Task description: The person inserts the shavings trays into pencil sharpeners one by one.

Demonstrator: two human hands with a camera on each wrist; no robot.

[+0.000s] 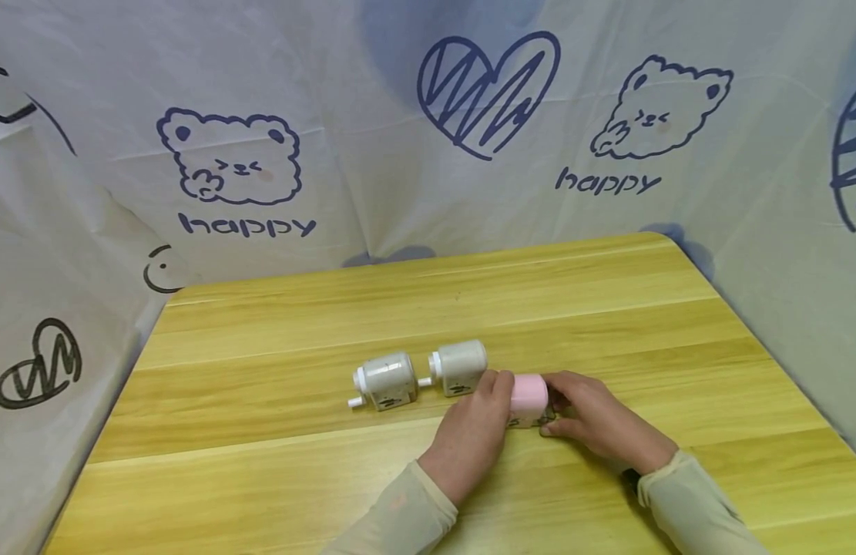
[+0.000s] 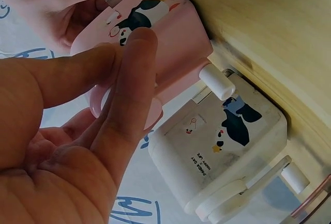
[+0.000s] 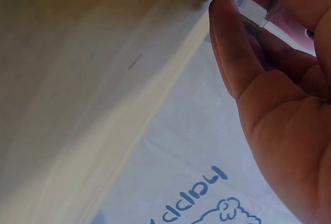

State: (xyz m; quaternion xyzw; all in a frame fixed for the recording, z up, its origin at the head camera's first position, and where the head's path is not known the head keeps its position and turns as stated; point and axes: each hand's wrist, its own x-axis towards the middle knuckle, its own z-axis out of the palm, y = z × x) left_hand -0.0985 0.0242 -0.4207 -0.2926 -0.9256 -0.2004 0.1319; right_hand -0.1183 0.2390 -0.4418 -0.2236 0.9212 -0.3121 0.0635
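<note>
A pink hand-crank pencil sharpener (image 1: 529, 395) with a panda print is at the table's middle, between both hands. My left hand (image 1: 472, 432) grips its crank end; in the left wrist view the thumb and fingers close about that end, and a white crank knob (image 2: 217, 81) sticks out beside them. At the opposite end my right hand (image 1: 597, 416) pinches a clear plastic shavings drawer (image 3: 253, 6), partly covered by the fingers. Just left of the pink one stands a greyish-white sharpener (image 1: 462, 366) of the same shape, partly hidden by my left hand.
A second greyish-white sharpener (image 1: 391, 378) stands further left, its crank pointing left. All are on a wood-grain table (image 1: 261, 493). White cloth (image 1: 372, 139) with bear and heart drawings hangs behind and beside the table.
</note>
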